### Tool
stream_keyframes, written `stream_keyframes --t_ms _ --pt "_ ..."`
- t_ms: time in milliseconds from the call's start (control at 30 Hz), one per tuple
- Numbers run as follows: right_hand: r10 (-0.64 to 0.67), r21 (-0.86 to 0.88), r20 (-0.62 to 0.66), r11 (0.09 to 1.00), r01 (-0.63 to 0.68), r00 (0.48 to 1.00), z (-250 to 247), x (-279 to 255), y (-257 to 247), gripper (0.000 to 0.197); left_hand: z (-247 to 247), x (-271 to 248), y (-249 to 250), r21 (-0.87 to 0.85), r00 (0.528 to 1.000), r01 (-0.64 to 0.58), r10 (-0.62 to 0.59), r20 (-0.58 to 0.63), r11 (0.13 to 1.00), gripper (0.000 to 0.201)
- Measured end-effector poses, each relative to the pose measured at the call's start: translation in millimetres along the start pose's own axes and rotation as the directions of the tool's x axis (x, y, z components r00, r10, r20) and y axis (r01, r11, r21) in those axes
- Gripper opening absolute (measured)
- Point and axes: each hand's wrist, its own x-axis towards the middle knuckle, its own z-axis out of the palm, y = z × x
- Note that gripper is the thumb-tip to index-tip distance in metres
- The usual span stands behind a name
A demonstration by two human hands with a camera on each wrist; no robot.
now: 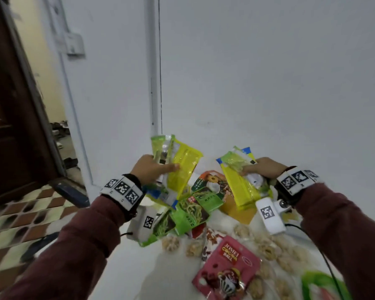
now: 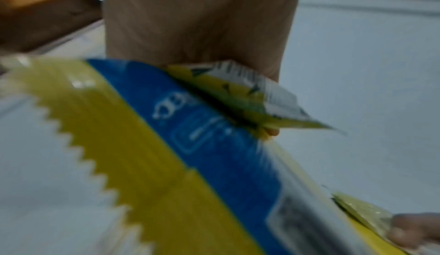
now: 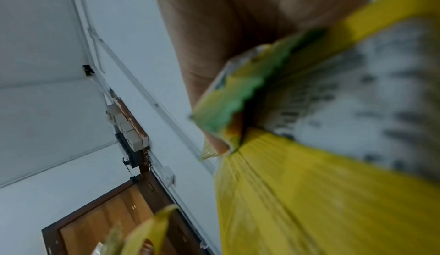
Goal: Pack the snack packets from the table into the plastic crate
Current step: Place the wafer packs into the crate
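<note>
My left hand (image 1: 154,168) grips a bunch of yellow and green snack packets (image 1: 182,165), held up above the table. In the left wrist view a yellow and blue packet (image 2: 190,146) with a zigzag edge fills the frame under the palm. My right hand (image 1: 262,168) grips another bunch of yellow packets (image 1: 238,185), which the right wrist view shows as a blurred yellow packet (image 3: 309,193) with a smaller green-edged one (image 3: 228,108) on top. More packets lie below on the table: green noodle packets (image 1: 188,213), an orange packet (image 1: 212,182) and a pink cocoa ball pouch (image 1: 227,265). No crate is in view.
A white wall (image 1: 268,72) stands right behind the table. A brown door (image 1: 13,126) and a tiled floor (image 1: 20,215) are at the left. Pale round snacks (image 1: 268,247) are scattered on the white table (image 1: 128,267). A green item (image 1: 320,282) lies at the lower right.
</note>
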Motion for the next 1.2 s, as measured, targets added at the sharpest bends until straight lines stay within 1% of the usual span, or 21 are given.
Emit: stream_keyframes --t_ms 33,67,133,200,233,300,333,367,400,433,467,500,567,700,800,867,933,1000,1067,1133,1200 --pt "0.02 -0.014 0.025 1.0 -0.019 0.999 12 -1 -7 0.036 -5 0 -20 -0.006 0.995 0.101 -0.101 -0.005 0.995 0.042" --pt "0.04 -0.032 0.053 0.999 -0.038 0.998 24 1 -13 0.037 -9 0 -38 -0.01 0.981 0.192 -0.192 -0.006 0.981 0.039" --pt "0.068 -0.06 0.103 0.996 -0.062 0.992 46 6 -22 0.033 -12 1 -70 -0.004 0.948 0.318 -0.318 -0.005 0.948 0.037" --pt "0.092 -0.07 0.128 0.994 -0.083 0.987 63 12 -28 0.033 -10 0 -91 0.001 0.92 0.391 -0.391 0.028 0.92 0.037" --pt "0.099 -0.09 0.14 0.992 -0.087 0.985 70 14 -31 0.032 -6 0 -99 0.017 0.908 0.414 -0.415 0.057 0.91 0.041" --pt "0.114 -0.145 0.169 0.985 -0.09 0.979 83 18 -37 0.027 4 3 -111 0.108 0.891 0.427 -0.438 0.12 0.898 0.05" --pt "0.118 -0.156 0.177 0.984 -0.09 0.977 90 21 -38 0.033 9 7 -116 0.165 0.885 0.419 -0.443 0.143 0.893 0.054" --pt "0.129 -0.163 0.173 0.981 -0.101 0.976 97 23 -40 0.048 13 10 -118 0.226 0.885 0.395 -0.435 0.164 0.89 0.057" --pt "0.153 -0.189 0.165 0.975 -0.121 0.974 102 25 -42 0.061 16 13 -118 0.286 0.882 0.368 -0.429 0.193 0.885 0.057" --pt "0.169 -0.233 0.157 0.964 -0.13 0.973 107 25 -45 0.065 19 15 -119 0.325 0.877 0.343 -0.425 0.225 0.881 0.051" --pt "0.188 -0.287 0.157 0.948 -0.137 0.97 110 25 -48 0.063 21 17 -119 0.356 0.871 0.322 -0.422 0.251 0.877 0.044" --pt "0.213 -0.333 0.157 0.931 -0.151 0.964 114 24 -50 0.059 23 17 -117 0.385 0.868 0.301 -0.418 0.269 0.872 0.043" --pt "0.248 -0.368 0.152 0.913 -0.177 0.957 116 23 -52 0.051 22 18 -115 0.41 0.867 0.266 -0.403 0.294 0.872 0.047" --pt "0.296 -0.35 0.119 0.906 -0.239 0.948 115 24 -48 0.038 12 25 -116 0.378 0.835 0.266 -0.408 0.37 0.887 0.044" --pt "0.299 -0.308 0.094 0.916 -0.258 0.95 113 23 -44 0.038 0 31 -112 0.437 0.821 0.188 -0.385 0.421 0.879 0.046" --pt "0.294 -0.282 0.083 0.923 -0.261 0.952 110 19 -43 0.034 -7 33 -104 0.458 0.813 0.142 -0.368 0.452 0.877 0.042" --pt "0.276 -0.265 0.058 0.931 -0.252 0.959 104 15 -43 0.031 -14 35 -97 0.434 0.815 0.116 -0.335 0.473 0.894 0.038" --pt "0.262 -0.248 0.022 0.936 -0.248 0.965 98 10 -42 0.035 -19 38 -90 0.372 0.819 0.105 -0.292 0.493 0.922 0.047" --pt "0.243 -0.203 -0.024 0.949 -0.242 0.97 91 4 -42 0.031 -20 41 -83 0.312 0.825 0.086 -0.243 0.51 0.946 0.053" --pt "0.211 -0.142 -0.075 0.965 -0.22 0.975 83 -4 -44 0.033 -21 40 -73 0.306 0.845 0.028 -0.186 0.501 0.952 0.047" --pt "0.156 -0.119 -0.124 0.978 -0.171 0.98 73 -15 -46 0.035 -23 39 -60 0.308 0.87 -0.029 -0.127 0.476 0.951 0.047"
